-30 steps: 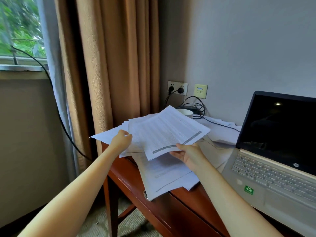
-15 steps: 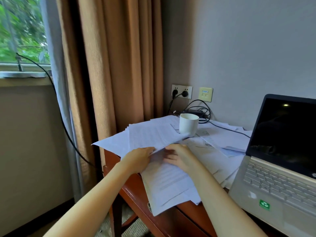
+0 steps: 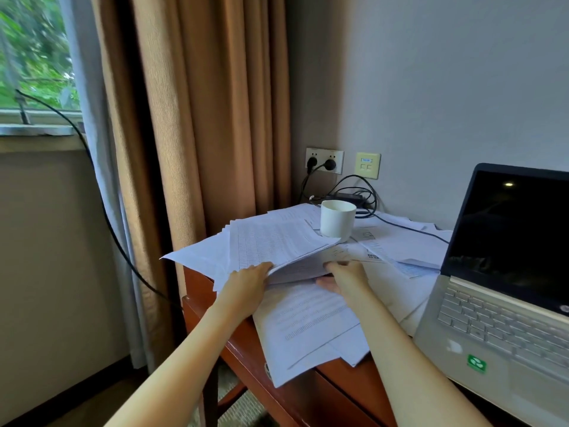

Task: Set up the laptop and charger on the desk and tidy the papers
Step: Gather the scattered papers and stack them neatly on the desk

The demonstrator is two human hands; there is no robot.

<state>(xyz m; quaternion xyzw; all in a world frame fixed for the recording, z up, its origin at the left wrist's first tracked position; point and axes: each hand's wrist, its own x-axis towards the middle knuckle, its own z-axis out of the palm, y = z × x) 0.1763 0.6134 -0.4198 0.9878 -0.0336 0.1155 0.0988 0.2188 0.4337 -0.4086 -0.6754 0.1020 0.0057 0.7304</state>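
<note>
1. The left hand grips the near-left edge of a sheaf of papers, fingers curled round it. The near side is raised, while the far side rests on the pile beside the white cup.
2. The right hand reaches into the gap under the raised edge, fingers above and thumb below. It appears to pinch the same sheaf from the right. A hold at both sides probably keeps the thin sheets from fanning or sliding apart.
3. More loose sheets lie under and around the hands. Some hang over the front edge of the tabletop, so they look likely to slip off if nudged.
4. The laptop stands open at the right with a dark screen, and its near-left corner lies on papers.
5. The charger brick lies against the wall behind the cup. Its cable is coiled there, a plug is in the wall socket, and a lead runs toward the laptop. That half of the task looks largely done.
6. The tidying seems to be partway, with sheets being gathered onto one stack. The cup stands on papers, so those under it cannot be squared up until it is lifted.
</note>
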